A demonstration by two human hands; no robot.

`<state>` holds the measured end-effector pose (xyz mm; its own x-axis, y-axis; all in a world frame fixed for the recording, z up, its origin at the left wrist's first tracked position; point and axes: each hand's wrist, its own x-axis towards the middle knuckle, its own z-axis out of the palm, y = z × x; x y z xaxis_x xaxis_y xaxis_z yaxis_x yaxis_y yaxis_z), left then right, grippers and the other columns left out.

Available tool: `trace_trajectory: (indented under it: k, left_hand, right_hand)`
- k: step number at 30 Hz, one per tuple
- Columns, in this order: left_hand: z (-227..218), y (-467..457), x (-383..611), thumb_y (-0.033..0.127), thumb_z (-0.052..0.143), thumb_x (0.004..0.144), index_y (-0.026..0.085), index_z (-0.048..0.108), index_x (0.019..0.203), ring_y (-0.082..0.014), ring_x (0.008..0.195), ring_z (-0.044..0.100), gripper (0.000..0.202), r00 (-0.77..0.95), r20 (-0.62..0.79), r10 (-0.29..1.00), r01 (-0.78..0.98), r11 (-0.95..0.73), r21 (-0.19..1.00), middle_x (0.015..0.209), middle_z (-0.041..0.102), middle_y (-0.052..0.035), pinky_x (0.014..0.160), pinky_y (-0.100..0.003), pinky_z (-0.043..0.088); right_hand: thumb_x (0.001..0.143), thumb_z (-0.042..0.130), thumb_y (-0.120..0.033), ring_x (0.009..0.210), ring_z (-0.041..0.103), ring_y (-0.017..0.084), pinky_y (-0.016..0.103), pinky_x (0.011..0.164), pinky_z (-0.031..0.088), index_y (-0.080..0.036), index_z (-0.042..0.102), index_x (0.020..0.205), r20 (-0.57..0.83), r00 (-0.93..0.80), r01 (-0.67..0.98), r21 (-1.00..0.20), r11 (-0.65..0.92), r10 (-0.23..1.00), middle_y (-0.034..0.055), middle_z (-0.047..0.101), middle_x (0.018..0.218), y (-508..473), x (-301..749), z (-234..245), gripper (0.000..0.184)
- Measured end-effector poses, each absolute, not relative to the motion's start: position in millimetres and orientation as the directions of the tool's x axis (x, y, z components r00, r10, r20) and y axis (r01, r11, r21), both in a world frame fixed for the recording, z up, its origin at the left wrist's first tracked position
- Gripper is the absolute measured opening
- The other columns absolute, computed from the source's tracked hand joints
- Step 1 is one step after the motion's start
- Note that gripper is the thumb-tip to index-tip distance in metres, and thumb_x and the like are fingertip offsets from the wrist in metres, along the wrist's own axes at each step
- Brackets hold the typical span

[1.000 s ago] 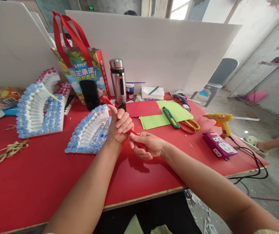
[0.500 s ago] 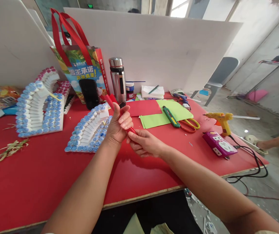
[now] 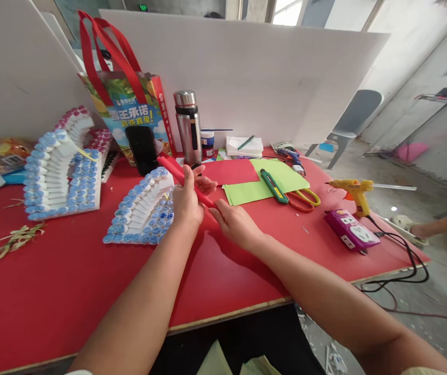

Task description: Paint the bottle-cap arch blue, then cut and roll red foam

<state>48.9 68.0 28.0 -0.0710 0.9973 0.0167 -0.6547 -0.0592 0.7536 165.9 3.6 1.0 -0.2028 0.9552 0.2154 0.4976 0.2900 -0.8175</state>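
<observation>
Both my hands hold a rolled red paper tube (image 3: 176,173) above the red table (image 3: 71,281). My left hand (image 3: 187,200) wraps round the tube's middle, thumb and fingers closed on it. My right hand (image 3: 234,223) pinches the tube's near end, just right of the left hand. The tube slants up and to the left, its far end over a fan-shaped piece made of blue bottle caps (image 3: 143,208). A sheet of red paper (image 3: 231,172) and green paper (image 3: 276,179) lie just beyond my hands.
A green utility knife (image 3: 273,187), scissors (image 3: 305,200), a yellow glue gun (image 3: 354,194) and a purple power strip (image 3: 350,234) lie at right. A steel flask (image 3: 188,127), a black phone (image 3: 142,150), a shopping bag (image 3: 133,112) and a larger cap piece (image 3: 63,169) stand behind. Another person's leg (image 3: 438,226) shows at far right.
My hands have turned the red tube so it lies flatter and points further left. My left hand has shifted its grip, and the right hand moved slightly forward.
</observation>
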Motion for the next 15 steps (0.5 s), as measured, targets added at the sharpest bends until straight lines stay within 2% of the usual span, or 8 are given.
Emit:
trace_trajectory:
  k: [1, 3, 5, 7, 10, 12, 14, 15]
  left_hand:
    - [27.2, 68.1, 48.2, 0.057, 0.067, 0.085, 0.014, 0.072, 0.099, -0.0135, 0.065, 0.072, 0.045, 0.030, 0.052, 0.998, -0.675, -0.018, 0.738, 0.065, 0.071, -0.0007, 0.067, -0.025, 0.056]
    - [25.9, 67.0, 45.9, 0.053, 0.068, 0.087, 0.015, 0.071, 0.106, -0.0187, 0.086, 0.075, 0.043, 0.233, 0.122, 0.965, -0.706, 0.082, 0.703, 0.081, 0.076, -0.0045, 0.083, -0.030, 0.058]
    - [24.8, 64.9, 43.3, 0.044, 0.068, 0.089, 0.016, 0.071, 0.108, -0.0218, 0.101, 0.074, 0.034, 0.368, 0.172, 0.914, -0.709, 0.156, 0.687, 0.091, 0.078, -0.0049, 0.095, -0.035, 0.055]
    - [24.3, 62.9, 41.5, 0.035, 0.067, 0.092, 0.018, 0.071, 0.108, -0.0227, 0.108, 0.072, 0.024, 0.412, 0.191, 0.891, -0.703, 0.177, 0.689, 0.097, 0.079, -0.0040, 0.100, -0.038, 0.053]
    - [25.1, 61.5, 42.2, 0.029, 0.065, 0.093, 0.017, 0.070, 0.103, -0.0236, 0.105, 0.073, 0.016, 0.380, 0.169, 0.909, -0.674, 0.147, 0.724, 0.099, 0.079, -0.0054, 0.095, -0.037, 0.055]
    - [24.7, 61.3, 45.7, 0.027, 0.066, 0.091, 0.015, 0.069, 0.099, -0.0246, 0.100, 0.075, 0.014, 0.332, 0.138, 0.933, -0.627, 0.109, 0.771, 0.095, 0.079, -0.0079, 0.087, -0.035, 0.058]
    - [21.7, 60.6, 51.4, 0.027, 0.068, 0.090, 0.014, 0.068, 0.097, -0.0253, 0.096, 0.076, 0.015, 0.269, 0.122, 0.955, -0.581, 0.059, 0.812, 0.092, 0.079, -0.0101, 0.082, -0.033, 0.058]
    - [19.2, 59.9, 54.7, 0.028, 0.068, 0.089, 0.013, 0.067, 0.097, -0.0253, 0.094, 0.076, 0.017, 0.232, 0.116, 0.966, -0.565, 0.036, 0.824, 0.091, 0.079, -0.0107, 0.081, -0.033, 0.058]
  right_hand:
    - [0.099, 0.046, -0.041, 0.051, 0.032, 0.009, 0.023, 0.050, 0.026, -0.021, 0.048, 0.083, 0.165, -0.232, 0.376, -0.894, 0.244, 0.959, -0.0060, 0.038, 0.061, 4.0, 168.3, 4.0, 0.026]
    - [0.100, 0.041, -0.052, 0.044, 0.022, 0.008, 0.020, 0.043, 0.023, -0.021, 0.049, 0.087, 0.025, -0.340, 0.041, -0.998, 0.041, 0.940, -0.0098, 0.028, 0.056, 6.1, 176.2, 10.6, 0.034]
    - [0.100, 0.039, -0.057, 0.042, 0.008, 0.007, 0.018, 0.036, 0.015, -0.023, 0.049, 0.091, -0.068, -0.499, -0.239, -0.947, -0.213, 0.864, -0.0124, 0.017, 0.054, 9.7, 186.7, 16.0, 0.037]
    - [0.100, 0.041, -0.055, 0.042, 0.001, 0.008, 0.017, 0.032, 0.009, -0.023, 0.048, 0.090, -0.070, -0.623, -0.365, -0.855, -0.369, 0.779, -0.0127, 0.016, 0.054, 13.6, 195.8, 18.5, 0.035]
    - [0.099, 0.043, -0.057, 0.040, 0.008, 0.007, 0.016, 0.031, 0.015, -0.022, 0.049, 0.091, -0.070, -0.666, -0.353, -0.847, -0.396, 0.743, -0.0125, 0.022, 0.053, 16.3, 199.1, 16.6, 0.036]
    - [0.097, 0.046, -0.059, 0.040, 0.022, 0.007, 0.018, 0.036, 0.027, -0.022, 0.050, 0.092, -0.064, -0.554, -0.257, -0.935, -0.244, 0.830, -0.0112, 0.030, 0.054, 15.9, 195.0, 12.9, 0.038]
    - [0.097, 0.049, -0.055, 0.045, 0.034, 0.008, 0.021, 0.044, 0.032, -0.022, 0.050, 0.090, 0.002, -0.343, -0.016, -1.000, -0.003, 0.940, -0.0079, 0.039, 0.058, 14.9, 189.4, 8.8, 0.034]
    - [0.098, 0.049, -0.051, 0.047, 0.036, 0.009, 0.022, 0.047, 0.030, -0.022, 0.049, 0.090, 0.060, -0.239, 0.163, -0.981, 0.100, 0.969, -0.0063, 0.041, 0.060, 14.5, 186.9, 7.0, 0.030]
